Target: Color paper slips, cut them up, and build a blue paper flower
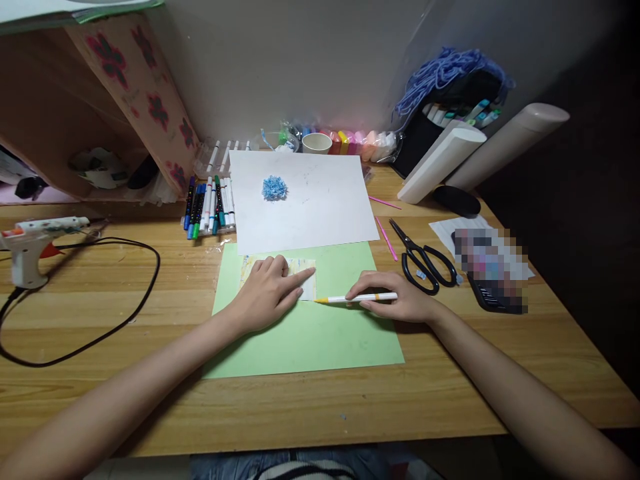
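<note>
My left hand lies flat on a small white card with yellow and blue marks along its left and top edges, fingers spread and the index finger reaching to its upper right corner. Much of the card is hidden under the hand. Between the fingers of my right hand is a white marker with a yellow tip, held almost level. Its tip is at the card's lower right corner. Beneath both lies a light green sheet on the wooden table.
Behind is a white sheet bearing a blue crumpled clump. Several markers lie left of it. Black-handled scissors are right of my right hand. A glue gun with a looping cord sits at the left.
</note>
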A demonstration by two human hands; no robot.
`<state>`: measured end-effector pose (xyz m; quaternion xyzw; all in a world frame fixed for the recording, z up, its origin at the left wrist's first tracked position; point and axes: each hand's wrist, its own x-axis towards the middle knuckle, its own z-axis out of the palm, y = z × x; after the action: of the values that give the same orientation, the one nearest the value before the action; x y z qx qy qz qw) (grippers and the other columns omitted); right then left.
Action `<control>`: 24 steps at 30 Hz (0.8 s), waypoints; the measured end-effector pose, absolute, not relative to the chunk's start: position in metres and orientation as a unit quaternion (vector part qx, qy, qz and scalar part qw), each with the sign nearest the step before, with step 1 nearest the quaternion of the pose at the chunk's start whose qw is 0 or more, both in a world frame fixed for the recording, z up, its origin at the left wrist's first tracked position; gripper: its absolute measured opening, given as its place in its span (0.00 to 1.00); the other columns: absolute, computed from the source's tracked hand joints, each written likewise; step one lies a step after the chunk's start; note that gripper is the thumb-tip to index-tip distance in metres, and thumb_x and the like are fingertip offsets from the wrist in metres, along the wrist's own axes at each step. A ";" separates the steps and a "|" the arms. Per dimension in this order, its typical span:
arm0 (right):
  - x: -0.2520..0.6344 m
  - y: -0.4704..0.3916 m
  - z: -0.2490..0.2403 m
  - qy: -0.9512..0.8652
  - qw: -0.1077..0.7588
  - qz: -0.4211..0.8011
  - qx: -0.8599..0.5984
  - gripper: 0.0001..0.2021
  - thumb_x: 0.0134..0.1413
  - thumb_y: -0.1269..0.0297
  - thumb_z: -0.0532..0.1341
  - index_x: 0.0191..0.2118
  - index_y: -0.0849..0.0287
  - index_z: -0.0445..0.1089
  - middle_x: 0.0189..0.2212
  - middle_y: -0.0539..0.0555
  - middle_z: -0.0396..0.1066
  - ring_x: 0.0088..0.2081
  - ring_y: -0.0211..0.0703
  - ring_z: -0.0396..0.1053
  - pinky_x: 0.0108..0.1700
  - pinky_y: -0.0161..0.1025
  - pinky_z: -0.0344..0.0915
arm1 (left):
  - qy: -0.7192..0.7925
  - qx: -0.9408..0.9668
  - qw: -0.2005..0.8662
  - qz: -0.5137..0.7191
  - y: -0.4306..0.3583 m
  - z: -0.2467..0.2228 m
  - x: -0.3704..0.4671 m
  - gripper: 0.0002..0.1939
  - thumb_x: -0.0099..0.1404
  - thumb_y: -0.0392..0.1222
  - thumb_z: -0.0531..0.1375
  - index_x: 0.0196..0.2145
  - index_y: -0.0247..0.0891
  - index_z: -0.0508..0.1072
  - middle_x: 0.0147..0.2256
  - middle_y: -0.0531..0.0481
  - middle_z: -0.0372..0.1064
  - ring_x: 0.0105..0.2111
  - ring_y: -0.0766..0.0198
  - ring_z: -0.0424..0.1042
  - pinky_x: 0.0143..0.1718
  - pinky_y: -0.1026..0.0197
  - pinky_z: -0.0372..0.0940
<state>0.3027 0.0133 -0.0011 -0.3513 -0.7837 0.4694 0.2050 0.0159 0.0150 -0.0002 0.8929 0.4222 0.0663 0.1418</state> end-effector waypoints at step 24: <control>0.287 0.007 -0.007 -0.825 0.232 0.373 -0.356 0.13 0.59 0.70 0.57 0.48 0.53 0.69 0.41 0.54 0.73 0.43 0.45 0.66 0.46 0.44 0.63 | 0.431 0.892 0.124 0.065 0.014 -0.003 0.016 0.25 0.69 0.49 0.46 0.63 0.50 0.54 0.38 0.47 0.55 0.37 0.57 0.56 0.41 0.54 0.52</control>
<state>0.2875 0.0070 -0.0070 -0.3557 -0.8250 0.3726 0.2325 0.0157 0.0141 -0.0027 0.8916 0.4307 0.0648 0.1241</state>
